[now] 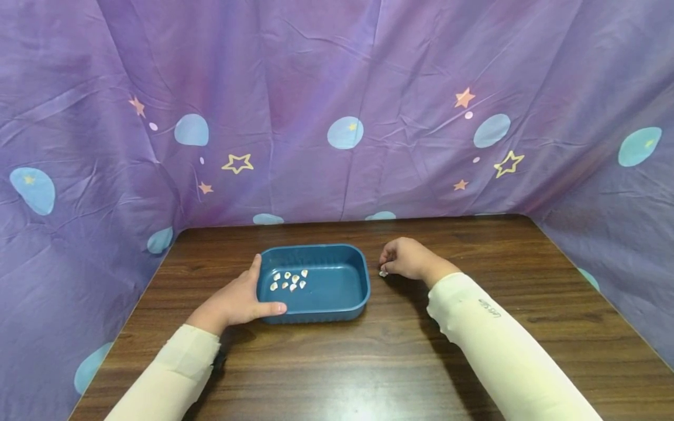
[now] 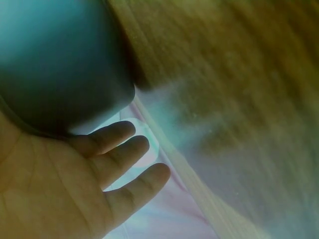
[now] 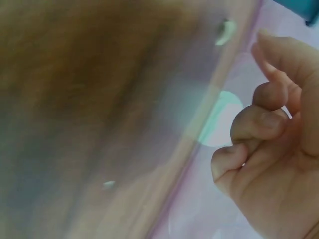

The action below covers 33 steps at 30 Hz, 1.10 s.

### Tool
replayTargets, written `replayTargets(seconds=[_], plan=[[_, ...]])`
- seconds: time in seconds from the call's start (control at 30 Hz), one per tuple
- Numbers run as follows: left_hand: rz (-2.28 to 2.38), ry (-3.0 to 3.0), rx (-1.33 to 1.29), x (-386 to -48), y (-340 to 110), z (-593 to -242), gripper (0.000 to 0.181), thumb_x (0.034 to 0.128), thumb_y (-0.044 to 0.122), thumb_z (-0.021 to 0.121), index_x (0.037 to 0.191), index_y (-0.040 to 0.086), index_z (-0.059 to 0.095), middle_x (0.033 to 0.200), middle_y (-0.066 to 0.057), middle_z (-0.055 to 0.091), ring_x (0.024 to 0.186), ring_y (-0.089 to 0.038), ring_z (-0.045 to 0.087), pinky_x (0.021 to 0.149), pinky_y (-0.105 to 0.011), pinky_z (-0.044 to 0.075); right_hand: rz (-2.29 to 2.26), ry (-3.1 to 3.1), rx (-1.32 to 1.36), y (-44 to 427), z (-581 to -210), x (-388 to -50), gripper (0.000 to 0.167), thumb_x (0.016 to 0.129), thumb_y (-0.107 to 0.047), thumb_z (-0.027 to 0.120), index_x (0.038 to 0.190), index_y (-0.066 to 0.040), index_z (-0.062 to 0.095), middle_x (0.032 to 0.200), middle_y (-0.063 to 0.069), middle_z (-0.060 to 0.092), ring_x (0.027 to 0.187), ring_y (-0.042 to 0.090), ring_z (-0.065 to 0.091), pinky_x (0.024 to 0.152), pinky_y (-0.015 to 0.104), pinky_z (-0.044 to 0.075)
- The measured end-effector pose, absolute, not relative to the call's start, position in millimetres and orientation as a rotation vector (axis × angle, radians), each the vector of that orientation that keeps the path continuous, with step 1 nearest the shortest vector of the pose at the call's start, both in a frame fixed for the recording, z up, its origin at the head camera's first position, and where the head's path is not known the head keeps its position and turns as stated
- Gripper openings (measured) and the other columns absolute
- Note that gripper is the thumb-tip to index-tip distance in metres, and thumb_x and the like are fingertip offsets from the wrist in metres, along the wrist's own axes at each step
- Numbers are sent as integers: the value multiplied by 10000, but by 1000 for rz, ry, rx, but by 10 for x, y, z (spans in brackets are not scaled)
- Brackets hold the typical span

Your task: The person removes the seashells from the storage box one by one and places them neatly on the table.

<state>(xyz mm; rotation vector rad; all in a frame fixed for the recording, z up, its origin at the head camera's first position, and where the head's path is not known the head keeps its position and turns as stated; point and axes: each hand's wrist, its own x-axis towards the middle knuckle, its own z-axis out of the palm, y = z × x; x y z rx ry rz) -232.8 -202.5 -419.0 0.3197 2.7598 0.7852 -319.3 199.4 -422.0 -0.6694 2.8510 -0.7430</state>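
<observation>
Tray (image 1: 334, 286) — left hand (image 1: 238, 297) alongside; right hand (image 1: 409, 258) near pale piece (image 1: 383, 273)

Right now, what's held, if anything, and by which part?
Your left hand steadies the blue tray by its left end; whether your right hand pinches the white piece is unclear.

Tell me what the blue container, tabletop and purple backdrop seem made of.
Blue container: probably glossy moulded plastic, given its rounded, ribbed walls. Tabletop: wood or wood-look laminate, glossy, showing grain and glare. Backdrop: probably printed fabric, hanging in creases.
</observation>
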Motion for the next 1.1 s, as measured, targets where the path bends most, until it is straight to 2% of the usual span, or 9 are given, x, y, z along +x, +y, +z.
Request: replayTargets(seconds=[0.17, 0.37, 0.5, 0.73, 1.0, 1.1], plan=[[772, 2759, 313, -2339, -2023, -4193, 1427, 815, 679, 807, 1652, -56, -85, 1669, -386, 201, 1530, -527, 302, 1219, -643, 307, -1013, 2842, -656, 1900, -4095, -3210, 84, 911, -133, 788, 970, -74, 787, 789, -37, 717, 720, 90, 583, 695, 271, 496], [774, 2750, 305, -2335, -2011, -4173, 1428, 816, 678, 808, 1653, -52, -89, 1666, -393, 201, 1528, -532, 300, 1219, -647, 304, -1266, 2735, -733, 1655, -3898, -3111, 121, 920, -102, 785, 1008, -19, 790, 691, -25, 600, 634, 91, 499, 577, 232, 424], [765, 2747, 302, -2322, -2008, -4171, 1427, 817, 678, 806, 1652, -53, -92, 1660, -406, 197, 1524, -544, 297, 1213, -658, 306, -1324, 2671, -765, 1474, -3844, -3052, 143, 937, -105, 786, 1036, -2, 782, 670, -40, 545, 613, 94, 466, 555, 224, 399], [765, 2749, 295, -2322, -2016, -4181, 1419, 819, 677, 804, 1656, -45, -86, 1658, -405, 207, 1525, -537, 302, 1213, -655, 309, -1327, 2655, -777, 1207, -3848, -3028, 126, 935, -127, 806, 1035, -51, 792, 633, -57, 483, 583, 92, 435, 546, 226, 375], [758, 2751, 307, -2332, -2008, -4184, 1422, 821, 685, 797, 1649, -63, -85, 1653, -411, 214, 1521, -537, 314, 1213, -648, 314, -1348, 2618, -837, 970, -3908, -3045, 177, 924, -113, 811, 1056, 2, 789, 603, -78, 446, 570, 75, 418, 547, 220, 368], [759, 2747, 310, -2333, -2011, -4182, 1418, 825, 680, 795, 1649, -61, -89, 1657, -407, 210, 1522, -533, 315, 1216, -643, 313, -1309, 2636, -845, 895, -3934, -3051, 149, 924, -143, 813, 1037, -47, 800, 603, -86, 449, 572, 69, 427, 557, 220, 378]])
